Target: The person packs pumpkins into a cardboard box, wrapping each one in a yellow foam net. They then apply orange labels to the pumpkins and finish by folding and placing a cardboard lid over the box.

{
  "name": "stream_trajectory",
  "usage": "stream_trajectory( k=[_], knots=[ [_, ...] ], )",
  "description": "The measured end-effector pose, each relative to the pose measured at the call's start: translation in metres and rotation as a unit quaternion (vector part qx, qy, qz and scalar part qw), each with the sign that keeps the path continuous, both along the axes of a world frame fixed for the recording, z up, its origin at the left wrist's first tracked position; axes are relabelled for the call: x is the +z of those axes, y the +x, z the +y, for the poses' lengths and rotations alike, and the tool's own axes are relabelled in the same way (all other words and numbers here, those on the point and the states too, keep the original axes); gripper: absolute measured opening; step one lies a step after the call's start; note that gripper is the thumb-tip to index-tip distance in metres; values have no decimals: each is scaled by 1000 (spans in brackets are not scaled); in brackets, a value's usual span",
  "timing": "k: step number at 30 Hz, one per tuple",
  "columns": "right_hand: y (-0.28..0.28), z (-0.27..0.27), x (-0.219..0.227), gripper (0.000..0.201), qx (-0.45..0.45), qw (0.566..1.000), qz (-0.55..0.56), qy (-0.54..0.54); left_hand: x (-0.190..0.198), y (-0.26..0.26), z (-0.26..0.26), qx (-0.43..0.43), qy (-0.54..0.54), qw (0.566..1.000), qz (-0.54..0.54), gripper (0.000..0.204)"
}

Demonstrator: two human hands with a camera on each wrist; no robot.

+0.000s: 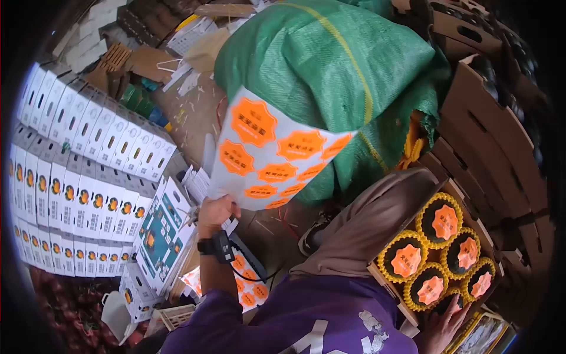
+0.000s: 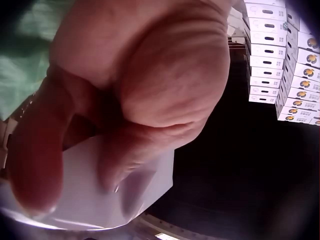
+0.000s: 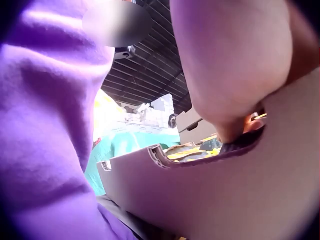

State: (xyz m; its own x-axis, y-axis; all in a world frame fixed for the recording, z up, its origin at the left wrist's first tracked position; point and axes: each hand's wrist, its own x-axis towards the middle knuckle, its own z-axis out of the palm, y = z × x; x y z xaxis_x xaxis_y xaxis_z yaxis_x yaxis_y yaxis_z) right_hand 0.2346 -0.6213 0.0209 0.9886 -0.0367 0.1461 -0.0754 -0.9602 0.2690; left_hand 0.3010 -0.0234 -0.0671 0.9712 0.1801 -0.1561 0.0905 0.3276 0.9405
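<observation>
L hand [image 1: 218,213] pinches sticker sheet [image 1: 277,156] by nr end; R hand [image 1: 442,327], fingers straight, at nr fruit [image 1: 440,307] in box [image 1: 392,294], right.

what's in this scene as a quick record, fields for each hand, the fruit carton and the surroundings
left hand: grips a sheet of orange stickers
right hand: fingers over a partly hidden fruit; sticker on it: cannot tell
open carton: holds dark round fruits in yellow foam nets, five visibly stickered
ahead: green sack with yellow stripe
left side: stacked white cartons
right side: brown cartons
</observation>
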Motion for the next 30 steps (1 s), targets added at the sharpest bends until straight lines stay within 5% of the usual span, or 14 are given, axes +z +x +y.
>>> stream_trajectory(
  k=[1, 3, 5, 8, 9, 13, 14, 15, 19, 21, 23, 25, 28, 30],
  knots=[
    [11, 20, 22, 38, 72, 989, -48, -123, -65, -26, 5, 37, 172, 984, 2, 29],
    [-11, -48, -63, 58, 82, 993, -86, -18, -186, -74, 10, 129, 512, 845, 81, 18],
    [7, -55, -35, 58, 68, 993, -42, 82, -206, -112, -44, 128, 616, 740, 237, 28],
    [22, -59, -15, 58, 65, 989, -12, 134, -250, -107, -78, 80, 592, 750, 282, 35],
    [26, -61, -8, 58, 69, 987, -1, 144, -242, -98, -88, 47, 608, 704, 363, 36],
    [47, -67, 13, 57, 66, 983, 20, 168, -267, -97, -101, -111, 542, 741, 381, 56],
    [49, -68, 18, 57, 63, 983, 22, 171, -271, -100, -109, -20, 227, 897, 379, 56],
    [52, -67, 24, 57, 59, 982, 24, 177, -273, -99, -113, 74, -121, 934, 327, 57],
    [68, -59, 40, 57, 58, 982, 45, 175, -124, -56, -43, -168, 95, 887, 420, 47],
    [75, -52, 36, 57, 62, 980, 51, 180, -61, -35, 28, 109, 50, 950, 288, 40],
    [76, -38, 57, 57, 58, 980, 51, 182, -52, -21, 132, 398, 287, 844, 215, 29],
    [73, -18, 69, 57, 45, 980, 34, 191, -60, -23, 219, 436, 638, 545, 326, 46],
    [51, -6, 71, 57, -22, 981, 9, 193, -126, -45, 297, 328, 625, 545, 453, 72],
    [43, -9, 61, 57, -62, 975, 1, 211, -110, -30, 241, 374, 661, 493, 425, 32]
  ],
)
